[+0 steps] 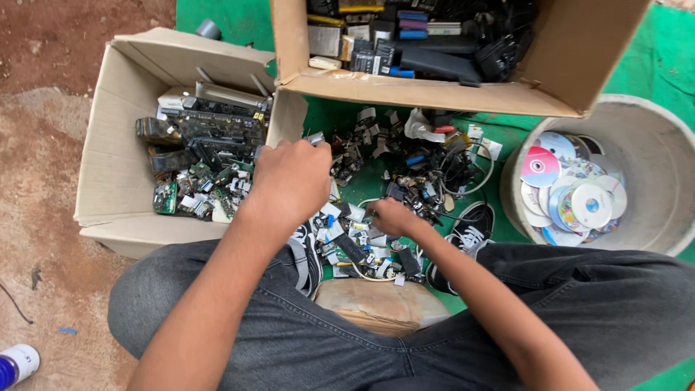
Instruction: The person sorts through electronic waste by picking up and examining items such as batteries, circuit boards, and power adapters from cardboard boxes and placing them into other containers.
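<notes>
Over the scrap pile [376, 188], left hand [289, 181] gripping a small metal part [316, 137].

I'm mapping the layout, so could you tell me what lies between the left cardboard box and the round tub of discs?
In the head view, a pile of small electronic scrap on green mat lies between left box and tub.

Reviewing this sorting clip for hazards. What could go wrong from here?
1. The right hand digs bare into the pile of small electronic scraps; sharp leads or edges could cut the fingers.
2. Loose cables run through the pile; pulling a piece may drag others along.
3. The left hand holds a small metal part at the edge of the circuit-board box; it may drop outside.
</notes>
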